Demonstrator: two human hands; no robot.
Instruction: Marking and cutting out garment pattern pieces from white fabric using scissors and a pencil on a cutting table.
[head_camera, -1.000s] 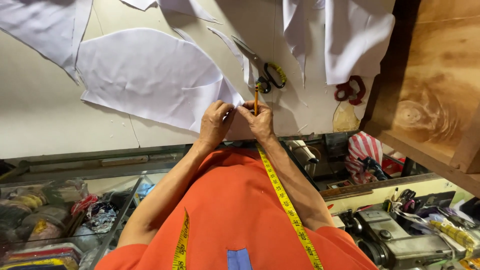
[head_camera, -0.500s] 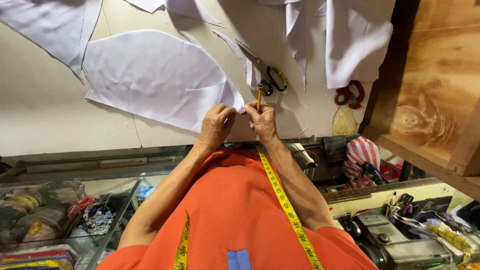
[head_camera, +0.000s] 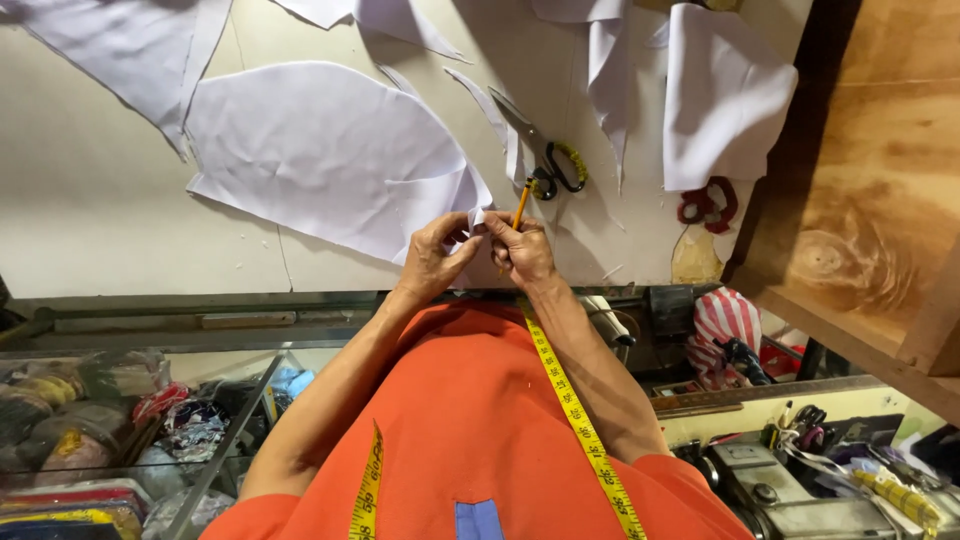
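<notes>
Left hand (head_camera: 432, 262): fingers curled, pinching a small edge of the white cloth (head_camera: 330, 150) at its near corner. Right hand (head_camera: 520, 250): closed, pinching the same corner from the other side and gripping a yellow pencil (head_camera: 521, 203), which stands up between its fingers, pointing away from the body. The two hands touch at the fingertips, above the near edge of the pale surface (head_camera: 90, 210). Cloth: one large curved piece, flat on the surface, spreading left and away from the hands. Scissors (head_camera: 540, 150): just beyond the pencil, lying on the surface, one handle wrapped yellow, blades pointing up and left. More white pieces (head_camera: 725, 95) lie further off, to the right and along the far edge. Red scissor handles (head_camera: 705, 205): right of the hands, near a wooden board (head_camera: 870, 220). Yellow tape measure (head_camera: 575, 420): draped round the neck over an orange shirt (head_camera: 470, 430).
</notes>
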